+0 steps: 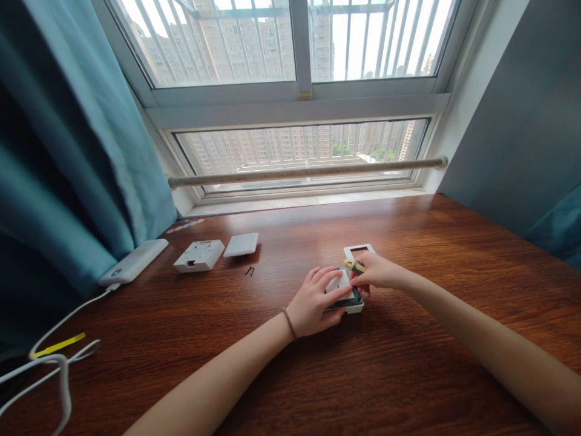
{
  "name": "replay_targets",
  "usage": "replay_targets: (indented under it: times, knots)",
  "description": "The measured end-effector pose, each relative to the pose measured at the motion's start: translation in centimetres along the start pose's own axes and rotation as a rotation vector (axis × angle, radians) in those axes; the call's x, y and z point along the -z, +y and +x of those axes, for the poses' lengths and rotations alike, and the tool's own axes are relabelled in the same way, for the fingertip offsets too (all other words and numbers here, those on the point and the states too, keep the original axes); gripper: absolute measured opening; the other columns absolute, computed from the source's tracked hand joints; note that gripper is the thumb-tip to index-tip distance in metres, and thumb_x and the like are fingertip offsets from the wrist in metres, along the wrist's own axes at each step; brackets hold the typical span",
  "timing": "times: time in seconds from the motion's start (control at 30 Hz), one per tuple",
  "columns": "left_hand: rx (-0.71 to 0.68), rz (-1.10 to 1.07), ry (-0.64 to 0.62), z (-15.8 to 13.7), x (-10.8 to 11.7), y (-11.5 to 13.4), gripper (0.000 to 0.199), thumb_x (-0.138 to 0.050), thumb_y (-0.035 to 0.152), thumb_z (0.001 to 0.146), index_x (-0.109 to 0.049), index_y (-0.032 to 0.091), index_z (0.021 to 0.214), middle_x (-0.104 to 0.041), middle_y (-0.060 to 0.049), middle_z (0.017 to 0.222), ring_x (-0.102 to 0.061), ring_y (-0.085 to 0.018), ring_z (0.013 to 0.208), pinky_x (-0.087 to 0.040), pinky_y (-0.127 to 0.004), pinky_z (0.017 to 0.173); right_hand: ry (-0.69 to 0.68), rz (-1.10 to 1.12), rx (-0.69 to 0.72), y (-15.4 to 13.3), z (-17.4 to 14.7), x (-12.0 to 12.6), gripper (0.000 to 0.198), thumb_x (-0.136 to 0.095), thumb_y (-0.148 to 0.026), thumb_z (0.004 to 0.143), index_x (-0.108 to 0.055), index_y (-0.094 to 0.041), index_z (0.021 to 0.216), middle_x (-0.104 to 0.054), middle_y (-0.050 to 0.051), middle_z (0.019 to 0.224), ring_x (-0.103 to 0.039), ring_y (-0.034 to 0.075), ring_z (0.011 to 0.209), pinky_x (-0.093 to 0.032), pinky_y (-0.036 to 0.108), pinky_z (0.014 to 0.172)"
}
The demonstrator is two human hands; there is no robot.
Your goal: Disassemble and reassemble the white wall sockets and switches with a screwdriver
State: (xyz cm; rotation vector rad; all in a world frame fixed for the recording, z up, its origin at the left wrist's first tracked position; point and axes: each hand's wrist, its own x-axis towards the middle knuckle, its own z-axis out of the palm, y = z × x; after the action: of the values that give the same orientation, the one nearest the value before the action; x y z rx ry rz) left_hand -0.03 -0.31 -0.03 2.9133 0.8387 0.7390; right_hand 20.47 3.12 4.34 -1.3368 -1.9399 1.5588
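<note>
My left hand (pixel 315 300) is curled over a white-faced wall socket (pixel 341 282) with a dark grey base, fingers across its top and thumb along the near side. Under the socket, the edge of a white box (pixel 354 309) shows. In my right hand (pixel 374 272) is a screwdriver (pixel 350 265) with a yellow and black handle, held at the socket's right edge. Its tip is hidden, so contact cannot be made out. Just behind that hand lies a white open frame (pixel 351 249), partly covered by the fingers.
On the left stand a white mounting box (pixel 200 257) and a white square plate (pixel 241 244), with small dark screws (pixel 249 270) in front. A white power bank (pixel 134 262) with a cable (pixel 68 321) lies by the curtain (pixel 131 181). The window is behind the wooden table (pixel 281 387).
</note>
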Motion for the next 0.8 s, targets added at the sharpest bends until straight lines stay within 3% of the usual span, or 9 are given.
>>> replay_targets:
  times: [0.33, 0.53, 0.8]
  knots:
    - [0.024, 0.004, 0.004, 0.1, -0.2, -0.2, 0.043, -0.051, 0.032, 0.08, -0.05, 0.028, 0.123, -0.043, -0.011, 0.132, -0.035, -0.029, 0.124, -0.026, -0.051, 0.101, -0.041, -0.083, 0.208, 1.6, 0.6, 1.3, 0.011, -0.058, -0.023, 0.071, -0.051, -0.015, 0.068, -0.055, -0.003, 0.05, -0.055, 0.011, 0.044, -0.047, 0.022, 0.043]
    - [0.03, 0.012, -0.004, 0.1, -0.2, -0.2, 0.045, -0.051, 0.032, 0.08, -0.049, 0.029, 0.124, -0.043, -0.011, 0.132, -0.034, -0.03, 0.124, -0.027, -0.052, 0.1, -0.047, -0.286, 0.324, 1.7, -0.1, 1.7, 0.011, -0.053, -0.022, 0.075, -0.054, -0.014, 0.068, -0.055, -0.001, 0.057, -0.051, 0.008, 0.044, -0.041, 0.019, 0.04]
    - [0.029, 0.011, -0.001, 0.1, -0.1, -0.1, 0.044, -0.051, 0.033, 0.08, -0.05, 0.029, 0.124, -0.043, -0.01, 0.132, -0.034, -0.029, 0.124, -0.027, -0.051, 0.101, 0.02, -0.436, 0.403, 1.9, 0.0, 1.3, 0.014, -0.053, -0.02, 0.075, -0.055, -0.014, 0.063, -0.059, 0.0, 0.058, -0.051, 0.01, 0.054, -0.038, 0.021, 0.052]
